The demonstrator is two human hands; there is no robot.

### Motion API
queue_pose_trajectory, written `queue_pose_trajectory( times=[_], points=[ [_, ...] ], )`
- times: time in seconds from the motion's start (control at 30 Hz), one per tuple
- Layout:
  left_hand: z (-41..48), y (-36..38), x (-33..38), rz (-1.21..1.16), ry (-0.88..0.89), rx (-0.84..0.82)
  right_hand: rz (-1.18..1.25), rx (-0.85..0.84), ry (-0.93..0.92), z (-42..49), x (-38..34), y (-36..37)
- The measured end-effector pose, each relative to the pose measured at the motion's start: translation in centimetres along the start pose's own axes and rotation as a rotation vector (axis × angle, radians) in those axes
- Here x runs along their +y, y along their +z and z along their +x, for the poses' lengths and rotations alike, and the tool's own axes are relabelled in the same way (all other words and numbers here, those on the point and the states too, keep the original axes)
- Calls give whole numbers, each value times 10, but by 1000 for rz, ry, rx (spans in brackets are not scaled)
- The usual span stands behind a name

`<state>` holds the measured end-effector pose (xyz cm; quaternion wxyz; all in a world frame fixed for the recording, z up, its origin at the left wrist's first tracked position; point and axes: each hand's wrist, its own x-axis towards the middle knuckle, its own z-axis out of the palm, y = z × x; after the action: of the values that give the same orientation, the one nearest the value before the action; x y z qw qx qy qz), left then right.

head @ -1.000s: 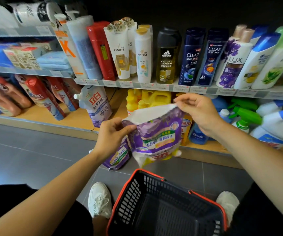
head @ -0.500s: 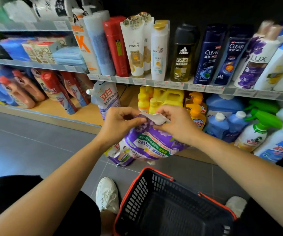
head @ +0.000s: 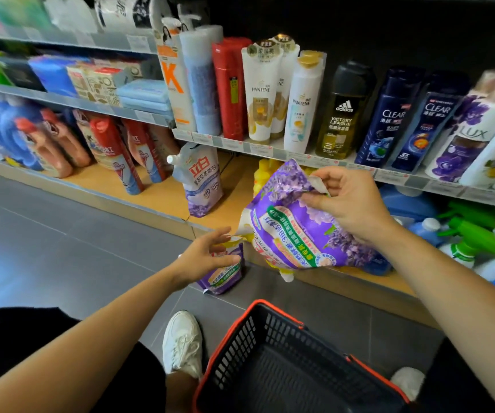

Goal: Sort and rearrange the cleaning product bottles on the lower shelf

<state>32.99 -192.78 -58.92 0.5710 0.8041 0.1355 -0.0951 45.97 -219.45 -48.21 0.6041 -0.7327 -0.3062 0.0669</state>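
the purple pouch [head: 296, 234] hangs in the air in front of the lower shelf [head: 156, 192], held at its upper right corner by the right hand [head: 347, 204], whose thumb and fingers pinch the crumpled white edge. it is tilted and upside down: its white spout points at the floor, the green-banded label reads sideways, and lavender flowers cover the glossy, creased film. the left hand [head: 207, 254] is lower and to the left, fingertips just beside the pouch's lower left corner, fingers spread and loose, gripping nothing. it is right in front of a second purple pouch [head: 223, 275] that stands on the floor against the shelf's base; whether it touches that one i cannot tell. a third, white-and-purple pouch [head: 201, 183] stands upright on the lower shelf, spout to the left. that makes three pouches and two hands. one black basket [head: 240, 344] with a red rim is nearest the person, between two white shoes [head: 182, 344]. on the shelf above stand three pantene containers [head: 261, 93], one adidas bottle [head: 343, 114] and two clear bottles [head: 389, 120].
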Motion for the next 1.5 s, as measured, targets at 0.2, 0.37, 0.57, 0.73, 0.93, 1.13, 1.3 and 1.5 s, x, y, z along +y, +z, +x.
queue_pose_trajectory(
  times=[0.2,0.37,0.57,0.73,0.93,1.13,1.3,1.5],
  points=[
    [5,-8,16,-21,158,315,97,55,3,8,-2,-1],
    [10,-46,24,-32,177,458,-49,80,25,13,20,-1],
    [43,-111,54,-85,215,648,-293,30,13,42,45,30],
    [80,-153,72,-28,302,674,-371,117,121,70,84,78],
    [120,-180,68,170,339,605,-267,238,277,81,148,140],
    [149,-166,61,339,426,562,-447,252,285,73,189,188],
    [158,-141,51,463,518,511,-595,180,257,75,197,187],
    [153,-122,62,454,581,403,-348,156,122,88,169,185]
  ],
)
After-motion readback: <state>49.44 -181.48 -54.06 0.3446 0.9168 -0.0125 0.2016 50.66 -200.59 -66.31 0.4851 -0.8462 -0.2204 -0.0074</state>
